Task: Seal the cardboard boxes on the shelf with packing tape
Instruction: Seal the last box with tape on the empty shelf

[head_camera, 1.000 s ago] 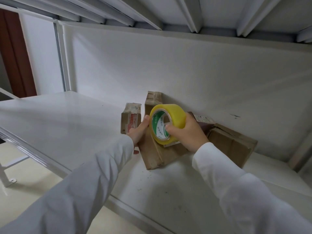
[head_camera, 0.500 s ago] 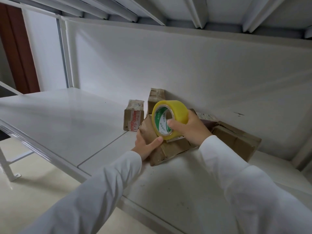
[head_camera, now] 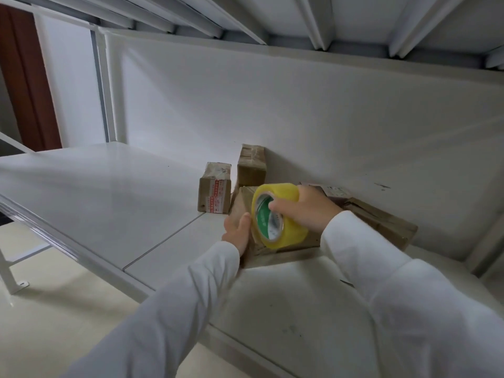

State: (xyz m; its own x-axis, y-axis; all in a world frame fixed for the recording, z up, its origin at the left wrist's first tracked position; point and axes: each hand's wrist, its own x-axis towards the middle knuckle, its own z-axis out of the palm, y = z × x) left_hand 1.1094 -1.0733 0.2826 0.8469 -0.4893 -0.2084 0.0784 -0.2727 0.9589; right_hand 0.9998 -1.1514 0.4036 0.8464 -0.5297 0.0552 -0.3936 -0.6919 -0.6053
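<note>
White shelf boards are carrying everything; near the back edge, a cardboard box is being steadied by the left hand, fingers curled on its side, while a yellow tape roll is being gripped against it by the right hand. Taping is judged underway; tape is next to be drawn along the seam.

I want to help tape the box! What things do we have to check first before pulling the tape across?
1. Tape roll held firmly: ok, the right hand grips it, thumb through the core.
2. Box being taped steadied: ok, the left hand holds its near left side.
3. Box resting on the shelf: ok.
4. Tape end stuck to the box: cannot tell, the roll hides it.
5. Flaps closed flat: cannot tell, hands and roll cover the top.
6. Room to pull: ok on the left; the small box with red print stands just behind, and another box lies to the right.
</note>
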